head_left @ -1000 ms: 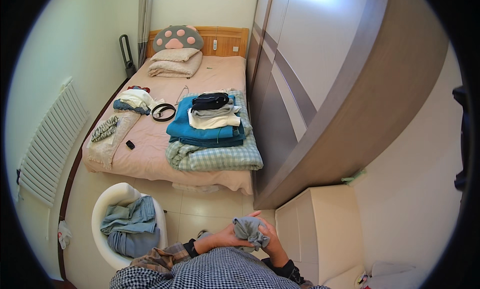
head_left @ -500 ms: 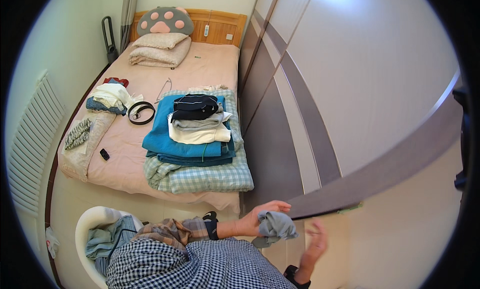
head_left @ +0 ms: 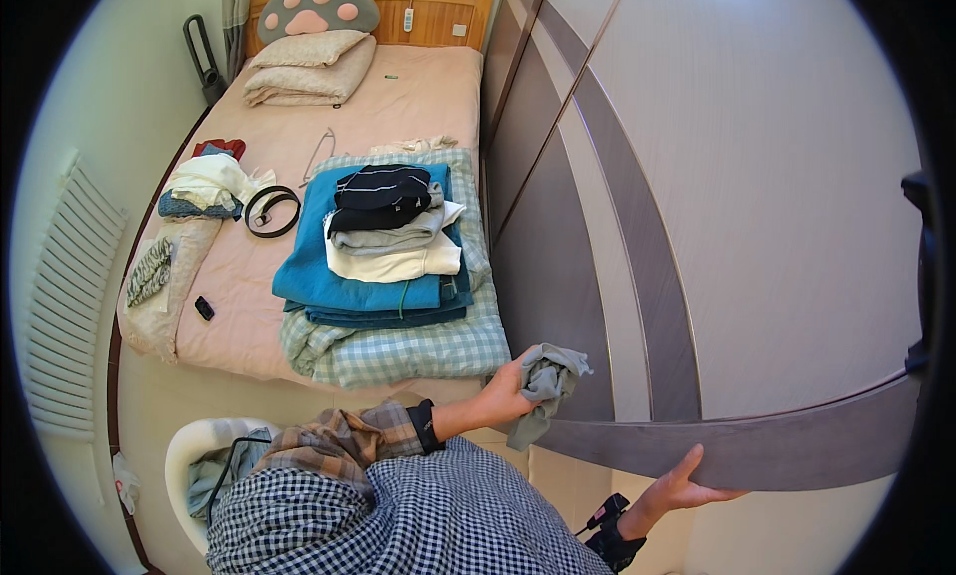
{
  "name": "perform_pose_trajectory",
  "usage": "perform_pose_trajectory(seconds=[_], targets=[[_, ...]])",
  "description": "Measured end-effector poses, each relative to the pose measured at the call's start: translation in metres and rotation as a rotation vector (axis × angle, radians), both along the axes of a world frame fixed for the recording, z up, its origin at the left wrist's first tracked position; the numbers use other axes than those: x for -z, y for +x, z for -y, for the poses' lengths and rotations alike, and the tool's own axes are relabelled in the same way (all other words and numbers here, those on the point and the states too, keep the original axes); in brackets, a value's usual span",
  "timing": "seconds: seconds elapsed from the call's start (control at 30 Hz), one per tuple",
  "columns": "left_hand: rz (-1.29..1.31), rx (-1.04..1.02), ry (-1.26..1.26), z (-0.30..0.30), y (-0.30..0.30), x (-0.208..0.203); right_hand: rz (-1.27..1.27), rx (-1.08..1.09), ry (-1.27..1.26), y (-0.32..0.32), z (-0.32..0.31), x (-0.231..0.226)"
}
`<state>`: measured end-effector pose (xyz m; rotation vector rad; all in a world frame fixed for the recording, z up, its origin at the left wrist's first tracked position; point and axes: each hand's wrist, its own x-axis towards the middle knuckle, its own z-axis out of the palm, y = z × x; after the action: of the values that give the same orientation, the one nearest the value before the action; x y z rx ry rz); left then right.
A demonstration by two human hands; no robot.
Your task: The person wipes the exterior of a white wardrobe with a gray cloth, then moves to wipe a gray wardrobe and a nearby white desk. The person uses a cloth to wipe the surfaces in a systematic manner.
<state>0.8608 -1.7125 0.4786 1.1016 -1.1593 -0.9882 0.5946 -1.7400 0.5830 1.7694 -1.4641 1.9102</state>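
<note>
Wardrobe [head_left: 787,227] fills the right side. Bed [head_left: 418,107] alongside, pink-covered. Near its foot, folded checked quilt [head_left: 418,348], blue blanket [head_left: 304,268] on top, then clothes [head_left: 393,262]. White chair [head_left: 184,460] lower left, partly hidden. Grey cloth [head_left: 550,376] hangs crumpled before the wardrobe, left hand [head_left: 505,391] clamped on it. Right hand [head_left: 685,487] well apart, thumb and fingers spread at the wardrobe's near edge. Coiled black belt [head_left: 295,215] left of the blanket.
</note>
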Motion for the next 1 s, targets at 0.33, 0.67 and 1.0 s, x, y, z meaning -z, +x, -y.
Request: perform_pose_trajectory(seconds=[0.33,0.67,1.0], targets=[[-0.344,-0.335,0.080,0.070,0.028,-0.001,0.024,0.078,-0.015,-0.016,0.004,0.027],[-0.294,-0.400,-0.839,0.238,0.051,-0.208,0.081,0.035,-0.120,-0.006,0.010,0.027],[0.454,-0.232,-1.083,0.230,-0.035,-0.220,0.080,0.015,-0.127,-0.022,0.018,0.062]])
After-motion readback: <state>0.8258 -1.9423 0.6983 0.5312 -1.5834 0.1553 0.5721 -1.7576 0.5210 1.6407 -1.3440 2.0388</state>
